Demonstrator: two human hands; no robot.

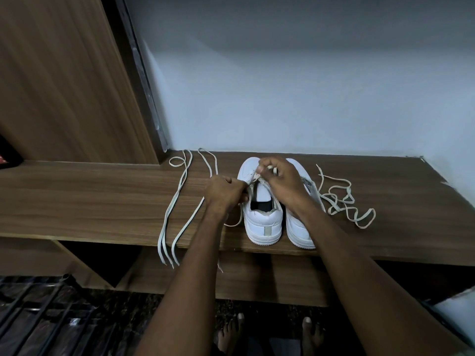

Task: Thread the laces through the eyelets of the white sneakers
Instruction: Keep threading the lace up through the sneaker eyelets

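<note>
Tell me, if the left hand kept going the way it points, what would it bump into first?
Probably the left sneaker. The left hand already sits at its side, curled and pointing towards the lacing area, though depth is hard to judge.

Wooden shelf [102,196], brown wardrobe panel [64,86], pale wall [308,86], black metal rack [38,317]

Two white sneakers [264,222] stand side by side at frame centre, heels toward the camera. One loose lace [180,201] lies left, another lace [344,201] tangled right.
</note>
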